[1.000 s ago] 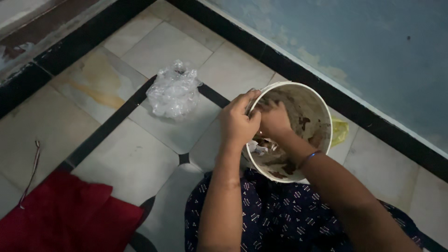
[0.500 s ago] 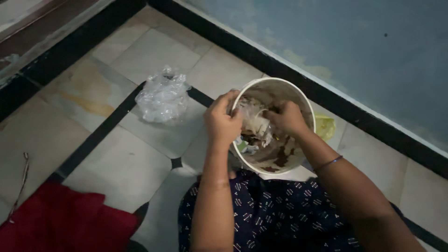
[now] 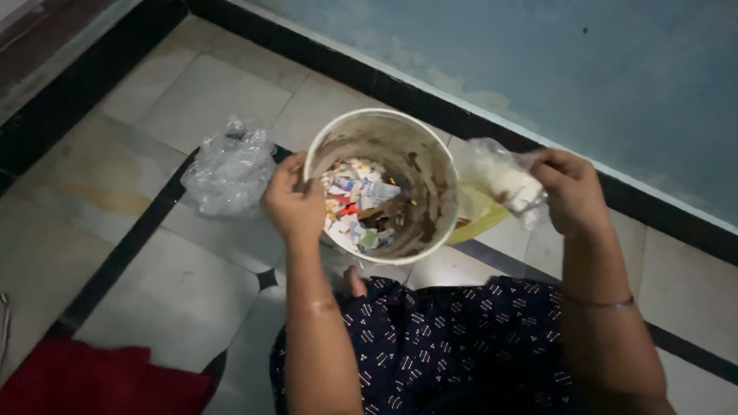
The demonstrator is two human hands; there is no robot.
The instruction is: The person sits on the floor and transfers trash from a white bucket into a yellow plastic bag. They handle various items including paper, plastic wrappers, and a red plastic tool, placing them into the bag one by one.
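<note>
On the tiled floor, close to the dark border strip that runs along the blue wall, the round white bucket (image 3: 382,184) sits tipped toward you, its mouth open to the camera. Inner wall: streaked with brown residue. Bottom: a heap of small torn scraps (image 3: 355,206), white, blue, red and green, lying loose.

Your left hand (image 3: 294,201) clamps the near-left rim, thumb over the edge and fingers curled on the outside wall. That grip appears to be what keeps the bucket tilted, so the contents stay in view. Hand fully closed on the rim.

Your right hand (image 3: 570,190) is outside the bucket, raised just beside its right rim, toward the wall. It pinches a crumpled clear plastic bag (image 3: 501,178) with something pale inside; fingers closed on the bag's upper edge, the bag hanging to the left of the hand and clear of the rim. What the pale content is cannot be told.

Behind the bucket's right side, a yellow piece (image 3: 477,217) of plastic lies on the floor, partly hidden. Left of the bucket, a second clear crumpled bag (image 3: 228,167) rests on the tiles, apart from your left hand. At the lower left corner of the floor, red cloth (image 3: 100,380). Your dark patterned garment (image 3: 453,338) fills the near edge.
</note>
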